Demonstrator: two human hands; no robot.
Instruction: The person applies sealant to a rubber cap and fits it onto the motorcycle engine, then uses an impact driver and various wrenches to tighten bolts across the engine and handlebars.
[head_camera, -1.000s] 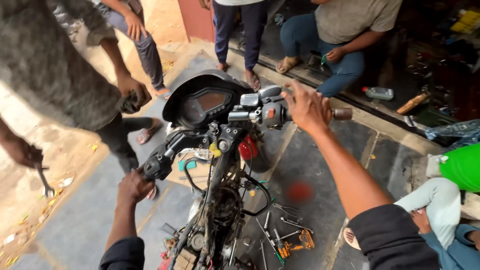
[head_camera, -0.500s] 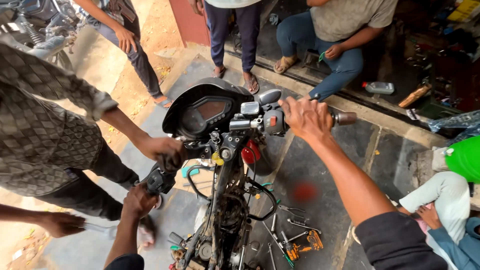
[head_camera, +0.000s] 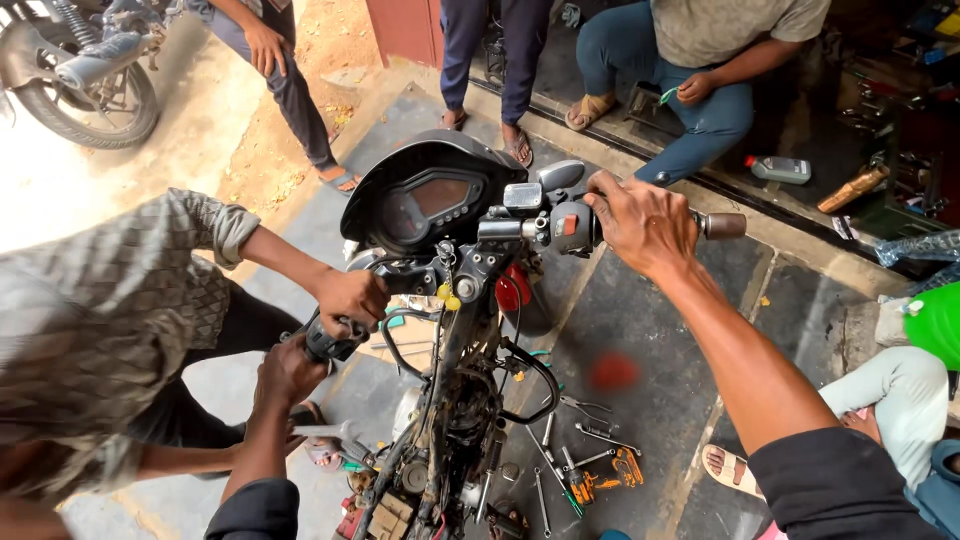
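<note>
A stripped motorcycle stands in front of me, its black instrument cluster (head_camera: 430, 200) facing up. My right hand (head_camera: 640, 222) is wrapped over the right handlebar grip (head_camera: 718, 225), beside the switch housing (head_camera: 568, 228). My left hand (head_camera: 290, 372) holds the end of the left handlebar grip (head_camera: 328, 345) from below. A co-worker in a patterned shirt leans in from the left, and their hand (head_camera: 350, 295) clasps the same left bar just above mine.
Wrenches and pliers (head_camera: 585, 470) lie on the grey paving by the bike's frame. Another motorcycle's wheel (head_camera: 85, 95) is at the top left. Two people stand and one sits on the step (head_camera: 700, 60) beyond, near a bottle (head_camera: 780, 170). Someone's leg and sandalled foot (head_camera: 725, 465) are at my right.
The co-worker has bent in from the left and put a hand on the left handlebar next to mine. Both my hands have stayed on the bars.
</note>
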